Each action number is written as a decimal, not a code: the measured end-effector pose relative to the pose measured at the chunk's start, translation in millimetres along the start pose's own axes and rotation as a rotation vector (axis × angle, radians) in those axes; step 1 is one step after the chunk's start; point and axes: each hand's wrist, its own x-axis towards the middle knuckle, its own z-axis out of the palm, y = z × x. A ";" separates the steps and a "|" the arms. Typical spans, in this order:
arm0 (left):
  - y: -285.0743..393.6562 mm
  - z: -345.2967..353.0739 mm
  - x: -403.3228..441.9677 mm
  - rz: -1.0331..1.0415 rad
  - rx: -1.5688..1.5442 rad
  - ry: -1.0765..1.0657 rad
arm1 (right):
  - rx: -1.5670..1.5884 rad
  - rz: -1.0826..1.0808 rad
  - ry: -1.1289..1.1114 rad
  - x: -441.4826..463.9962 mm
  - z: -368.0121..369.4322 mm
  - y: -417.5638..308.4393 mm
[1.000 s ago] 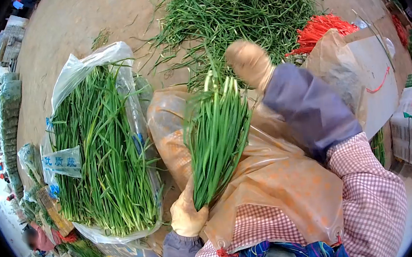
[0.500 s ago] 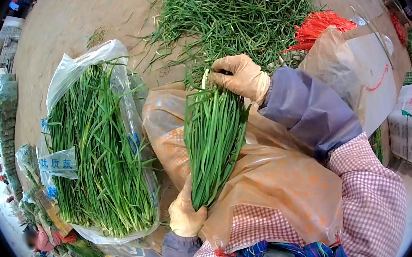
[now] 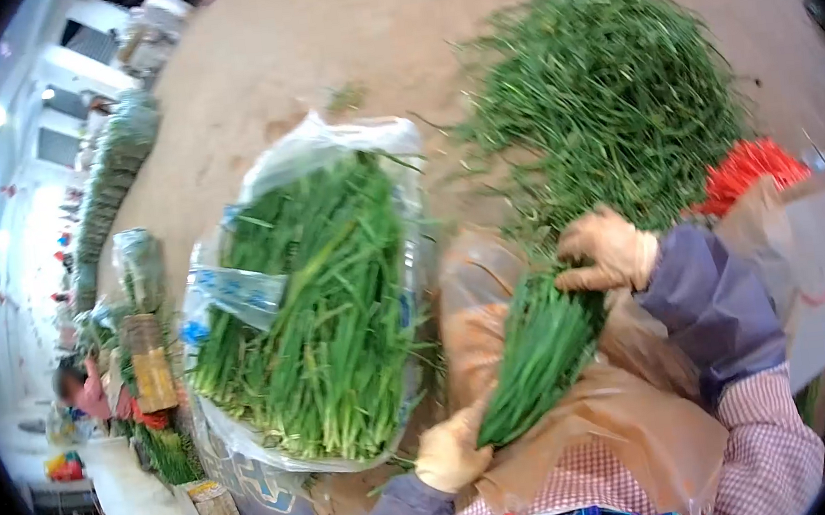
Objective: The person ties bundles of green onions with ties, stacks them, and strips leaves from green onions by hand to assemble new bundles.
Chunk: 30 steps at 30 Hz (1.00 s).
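A bunch of garlic chives lies slantwise over my lap, on a translucent brown plastic apron. Wearing a pale glove, my right hand is closed round the bunch's upper end. My left hand, gloved too, grips its lower end at the leaf tips; part of the fingers is hidden by the leaves. To the left, an open clear plastic bag is filled with more chives laid lengthwise. Ahead of my right hand, a large loose heap of chives covers the floor.
Red plastic strips lie in a pile beside a pale board at my right. Packed green bundles line the far left. Another person in pink is at the left, near a cardboard box.
My view has swung left, so everything sits further right and the edges look blurred. Both hands keep hold of the bunch, which stays over my lap.
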 end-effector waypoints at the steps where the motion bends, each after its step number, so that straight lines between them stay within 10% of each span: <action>1: -0.3 -0.8 -1.4 -0.010 0.042 -0.004 | 0.127 -0.061 0.051 5.3 7.9 6.0; 10: 6.8 -2.9 2.6 0.054 0.163 0.018 | 0.353 0.207 -0.262 -4.8 -5.2 11.4; 17: 45.5 -73.1 7.7 0.271 0.275 0.410 | 0.316 -0.202 0.611 7.9 -22.1 -10.3; 22: 35.5 -67.3 18.6 0.140 0.598 0.365 | -0.080 -0.023 0.339 10.5 -24.9 -15.7; 30: 2.0 -0.3 19.9 0.137 0.484 0.429 | -0.175 -0.305 0.872 3.7 22.8 11.7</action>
